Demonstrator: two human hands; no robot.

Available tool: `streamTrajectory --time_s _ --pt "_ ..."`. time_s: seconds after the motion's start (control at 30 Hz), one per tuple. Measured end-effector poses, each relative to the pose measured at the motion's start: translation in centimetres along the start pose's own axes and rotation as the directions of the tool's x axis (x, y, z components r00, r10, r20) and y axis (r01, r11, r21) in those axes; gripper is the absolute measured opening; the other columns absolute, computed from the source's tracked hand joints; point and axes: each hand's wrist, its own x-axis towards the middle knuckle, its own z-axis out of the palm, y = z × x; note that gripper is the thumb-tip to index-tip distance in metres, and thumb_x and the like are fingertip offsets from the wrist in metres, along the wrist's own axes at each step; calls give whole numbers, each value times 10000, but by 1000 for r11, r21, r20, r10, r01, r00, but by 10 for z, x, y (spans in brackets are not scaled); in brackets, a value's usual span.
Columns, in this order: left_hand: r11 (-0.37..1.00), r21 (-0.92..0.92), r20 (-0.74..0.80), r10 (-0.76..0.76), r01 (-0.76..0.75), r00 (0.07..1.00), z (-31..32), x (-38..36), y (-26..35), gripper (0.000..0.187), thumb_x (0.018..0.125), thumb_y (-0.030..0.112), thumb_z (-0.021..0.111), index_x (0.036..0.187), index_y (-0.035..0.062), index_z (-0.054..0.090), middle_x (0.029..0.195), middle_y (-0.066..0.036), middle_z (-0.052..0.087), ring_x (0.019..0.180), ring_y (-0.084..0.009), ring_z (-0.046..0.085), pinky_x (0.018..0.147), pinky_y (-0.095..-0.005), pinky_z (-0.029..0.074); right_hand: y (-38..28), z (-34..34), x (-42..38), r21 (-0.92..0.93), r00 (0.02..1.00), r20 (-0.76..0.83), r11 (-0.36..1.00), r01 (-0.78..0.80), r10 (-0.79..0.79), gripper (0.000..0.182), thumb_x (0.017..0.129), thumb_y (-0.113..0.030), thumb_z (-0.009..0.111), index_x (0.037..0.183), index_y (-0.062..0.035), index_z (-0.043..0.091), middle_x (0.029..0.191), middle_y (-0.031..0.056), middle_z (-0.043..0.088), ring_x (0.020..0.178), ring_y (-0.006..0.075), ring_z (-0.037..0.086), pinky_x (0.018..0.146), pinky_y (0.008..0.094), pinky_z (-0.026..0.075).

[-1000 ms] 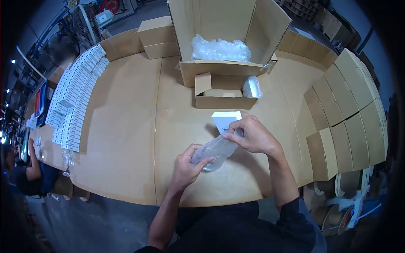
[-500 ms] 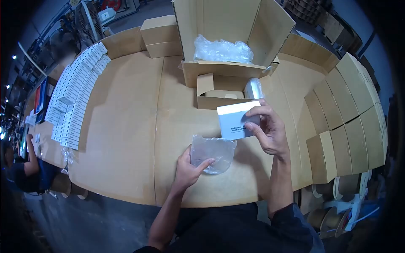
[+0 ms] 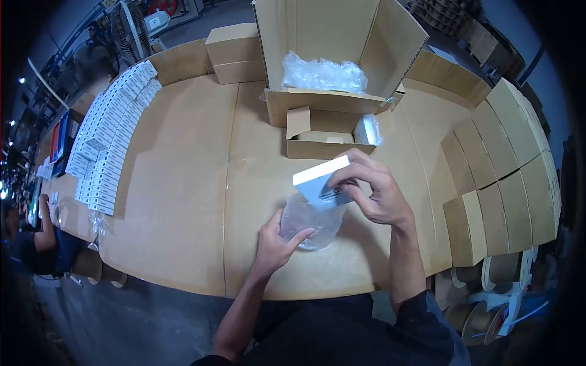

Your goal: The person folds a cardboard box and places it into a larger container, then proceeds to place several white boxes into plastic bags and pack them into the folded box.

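White and slim, a box [image 3: 309, 185] is being gripped by the right hand [image 3: 381, 198] at the mouth of a translucent bag [image 3: 320, 229], which is being pinched by the left hand [image 3: 273, 247] between thumb and fingers. By the look of it, the bagging of this box is only being started: its top is being left exposed (whether its lower edge is being covered by film cannot be told). Towards one o'clock, one wrapped piece [image 3: 367, 131], seemingly finished, is being held upright in the end of a small open carton [image 3: 323, 149]. Much seems left: many white boxes [image 3: 110, 134] are being kept stacked unbagged at ten o'clock, and clear wrapping [image 3: 323, 74] is being held in the large carton [image 3: 329, 27] at twelve o'clock.
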Motion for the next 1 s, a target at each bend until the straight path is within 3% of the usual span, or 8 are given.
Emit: streamTrajectory --time_s 0.17,0.47,0.57,0.67,0.7,0.8,0.93,1.0 --pt "995 91 -15 30 -29 999 -2 2 -4 484 863 141 858 1250 -34 627 1070 -123 759 1005 -152 714 916 -337 565 -3 14 10 29 1000 6 1000 2 -3 175 893 38 620 1015 -26 729 944 111 666 863 244 662 777 363 529" --pt "995 -74 59 -59 64 996 -8 4 7 598 904 11 772 1430 -59 496 1295 -128 662 1202 -188 636 1040 -342 504 11 39 1 172 975 -26 962 -212 219 221 1037 -143 574 1122 -26 742 1029 115 713 946 208 659 874 347 521" --pt "973 -225 32 67 -58 997 -7 3 -7 445 1015 138 681 1392 -43 528 1280 -103 654 1169 -136 615 1012 -319 502 25 44 -8 298 949 10 905 -303 315 265 1069 -180 548 1169 -18 731 1094 98 726 1021 175 653 923 335 520" --pt "957 -291 -1 0 0 1000 -10 6 -24 410 1109 216 517 1424 -45 509 1295 -92 636 1179 -139 597 1032 -313 483 29 42 -14 347 926 139 859 -377 351 313 1096 -209 521 1227 12 699 1200 109 699 1175 198 621 1036 357 476" --pt "939 -345 -13 -19 13 1000 -8 6 -27 420 1120 233 483 1434 -46 502 1299 -94 635 1189 -142 595 1038 -314 479 29 44 -17 333 928 126 866 -372 351 295 1067 -179 574 1296 -15 660 1137 96 715 1065 185 659 980 339 515" --pt "881 -472 -58 -50 17 997 -5 8 -33 446 1143 261 419 1456 -49 486 1314 -100 633 1213 -149 588 1054 -318 469 27 60 -25 629 886 -113 723 -287 450 346 1035 -117 626 1357 3 589 1160 116 692 1074 196 659 1011 343 521" --pt "867 -497 -136 -28 -44 990 -5 15 -34 452 1144 255 417 1467 -55 478 1340 -116 628 1234 -156 585 1068 -327 463 54 81 -64 768 805 -60 543 -340 590 318 971 -39 713 1259 27 595 1140 103 679 1020 129 660 934 273 551" --pt "897 -437 -152 -9 -59 988 -5 17 -35 463 1147 267 401 1468 -57 478 1353 -121 624 1242 -162 584 1074 -332 459 51 95 -68 777 760 -131 542 -320 637 200 964 -27 723 1144 24 652 1053 63 695 947 89 642 859 233 526"
